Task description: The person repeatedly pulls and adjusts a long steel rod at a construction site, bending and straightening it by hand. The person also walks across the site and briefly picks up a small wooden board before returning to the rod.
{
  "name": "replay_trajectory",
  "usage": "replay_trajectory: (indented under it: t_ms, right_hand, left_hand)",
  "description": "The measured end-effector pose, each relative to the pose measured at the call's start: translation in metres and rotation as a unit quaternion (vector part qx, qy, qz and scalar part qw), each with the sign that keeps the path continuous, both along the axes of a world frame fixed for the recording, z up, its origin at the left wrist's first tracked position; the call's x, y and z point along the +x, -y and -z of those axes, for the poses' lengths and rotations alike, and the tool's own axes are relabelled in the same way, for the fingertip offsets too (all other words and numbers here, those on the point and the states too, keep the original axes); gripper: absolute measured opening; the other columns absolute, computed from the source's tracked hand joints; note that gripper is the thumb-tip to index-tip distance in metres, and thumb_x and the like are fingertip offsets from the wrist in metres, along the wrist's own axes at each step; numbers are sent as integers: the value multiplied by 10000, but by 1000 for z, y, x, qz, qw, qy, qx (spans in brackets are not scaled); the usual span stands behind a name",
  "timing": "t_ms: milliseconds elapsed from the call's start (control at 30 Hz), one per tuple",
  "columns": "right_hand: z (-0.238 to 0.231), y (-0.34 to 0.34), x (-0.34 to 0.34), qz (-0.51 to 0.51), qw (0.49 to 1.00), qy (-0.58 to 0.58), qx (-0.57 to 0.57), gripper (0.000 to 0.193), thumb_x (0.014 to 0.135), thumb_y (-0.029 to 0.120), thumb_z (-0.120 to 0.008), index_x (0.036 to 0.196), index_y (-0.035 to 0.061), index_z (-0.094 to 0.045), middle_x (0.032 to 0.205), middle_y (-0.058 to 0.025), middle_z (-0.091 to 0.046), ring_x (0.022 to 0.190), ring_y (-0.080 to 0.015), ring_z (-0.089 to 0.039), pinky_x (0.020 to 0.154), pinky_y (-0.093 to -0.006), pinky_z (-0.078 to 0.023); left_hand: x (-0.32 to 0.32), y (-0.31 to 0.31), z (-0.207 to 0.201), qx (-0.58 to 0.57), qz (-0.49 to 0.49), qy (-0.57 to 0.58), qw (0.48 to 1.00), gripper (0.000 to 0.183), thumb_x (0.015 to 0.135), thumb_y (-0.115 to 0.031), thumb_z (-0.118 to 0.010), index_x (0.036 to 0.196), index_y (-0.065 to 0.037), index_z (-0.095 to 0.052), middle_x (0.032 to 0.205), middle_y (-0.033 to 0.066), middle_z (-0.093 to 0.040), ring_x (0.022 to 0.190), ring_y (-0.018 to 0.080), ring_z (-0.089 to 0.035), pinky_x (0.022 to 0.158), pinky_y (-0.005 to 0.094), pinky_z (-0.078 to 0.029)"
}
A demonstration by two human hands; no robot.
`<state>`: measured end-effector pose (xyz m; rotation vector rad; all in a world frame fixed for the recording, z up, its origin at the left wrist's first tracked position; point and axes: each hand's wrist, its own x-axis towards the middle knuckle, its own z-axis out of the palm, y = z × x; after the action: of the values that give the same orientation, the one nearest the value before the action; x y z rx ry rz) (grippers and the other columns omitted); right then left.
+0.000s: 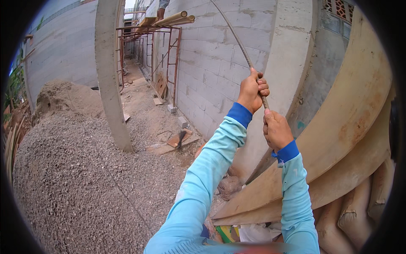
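Observation:
A ribbed steel rebar (238, 39) slants down from the top edge into both my hands, bending slightly along its length. My left hand (252, 90) is wrapped round it. Just below and to the right, my right hand (277, 130) grips the rebar near its lower end, thumb pointing up along it. Whether the bar runs on below that hand is hidden. Both arms are stretched out in light blue sleeves with darker blue cuffs. Behind the rebar stand the grey block wall (211, 63) and a concrete column (292, 46).
Gravel (84, 186) covers the left, with a sand heap (67, 99) behind and a concrete post (111, 76) rising from it. Rusty scaffolding (172, 55) carries planks and a person's foot (160, 13). Curved boards (338, 122) lean at right over filled sacks (355, 211).

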<state>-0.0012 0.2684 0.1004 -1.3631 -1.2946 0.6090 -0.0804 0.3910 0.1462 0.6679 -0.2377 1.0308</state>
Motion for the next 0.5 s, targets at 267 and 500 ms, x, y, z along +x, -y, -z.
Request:
replay_trajectory:
  t_ms: [267,500]
  right_hand:
    - [-172,-197,-15,158,927,340,8,522,1011,383,-325,926,-47,-609,733,-177,-617,589,-326,-612,585,-421,-507]
    - [-223,-270,63,217,744,630,45,288,894,80,-357,1047,-45,-567,918,-270,-636,741,-380,-655,542,-444,-553]
  left_hand:
    - [-37,-107,31,113,-206,-168,957,500,1027,-408,-351,1254,24,-465,1049,121,-544,978,189,-549,801,316,-489]
    - [-131,-117,371,-177,-170,-401,883,427,1021,-376,-373,1159,-14,-554,904,67,-595,788,170,-590,731,307,-498]
